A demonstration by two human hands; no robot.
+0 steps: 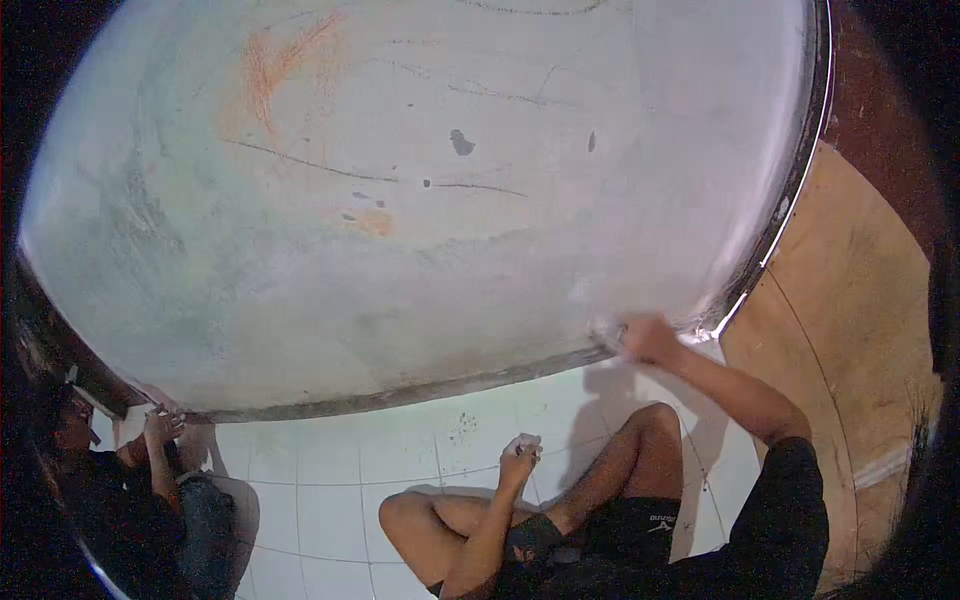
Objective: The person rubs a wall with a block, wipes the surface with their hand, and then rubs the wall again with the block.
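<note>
As the person sat cross-legged on the white tiled floor (330, 500), knees drawn up in front, the left hand (520, 452) hung nearest the body, resting off the raised forearm with its grip curled shut around something small and pale; what that scrap was could not be told from the view. Farther out, the right hand (648, 338) reached up and away to the lower right corner of the wall (400, 220), where the grey plaster met the dark strip (420, 392) along its foot and the dark edging (790, 200) running up its side. Its fingers were bunched and pressed against the surface there, seemingly over a small pale pad or rag, though the thing itself was mostly hidden under the hand. To do this rubbing well, it seemed wise to keep the pressure even and the strokes short, working tight into the corner without riding over onto the edging, and to steady the trunk so that the outstretched arm did not tire and wander. The brown board (850, 330) beyond the edging lay just beside the work and probably ought to be kept untouched. Off to the far left, well apart, another person (110, 480) crouched with a hand (160, 425) raised to the same bottom strip. Higher up the wall carried orange smears (275, 70) and dark scratches.
</note>
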